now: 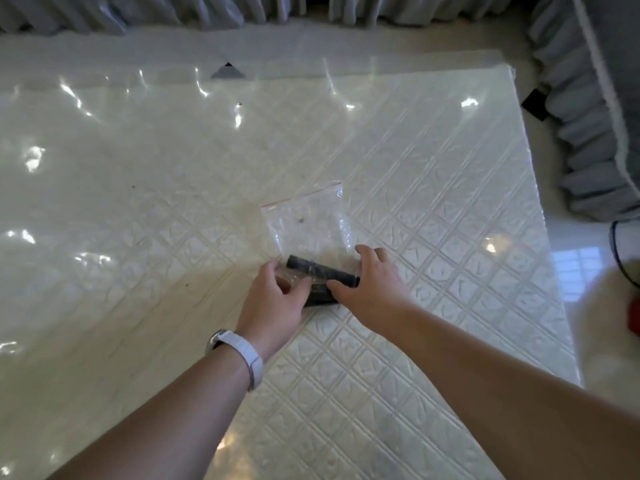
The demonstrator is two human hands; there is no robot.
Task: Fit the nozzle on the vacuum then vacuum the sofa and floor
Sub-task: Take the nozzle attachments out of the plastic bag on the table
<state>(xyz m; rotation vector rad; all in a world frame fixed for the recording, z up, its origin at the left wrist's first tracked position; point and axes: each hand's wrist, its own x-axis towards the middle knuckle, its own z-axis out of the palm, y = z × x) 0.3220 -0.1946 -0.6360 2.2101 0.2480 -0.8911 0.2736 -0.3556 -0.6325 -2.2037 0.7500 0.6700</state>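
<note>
A clear zip bag [308, 220] lies on a white embossed table top [433, 174] under a glossy plastic cover. Inside its near end sits a black tube-shaped nozzle [320, 270], with a second dark part under it. My left hand [277, 299], a white watch on its wrist, grips the bag's near left end, thumb across the dark part. My right hand [367, 275] holds the bag's right end over the nozzle, fingers curled round it. The vacuum body is not in view.
Grey ruffled sofa covers run along the back [214, 12] and down the right side [595, 126]. Glossy floor tiles [575, 268] show to the right of the table, with a black cable [616, 251] and a blurred red object [635, 313] at the right edge.
</note>
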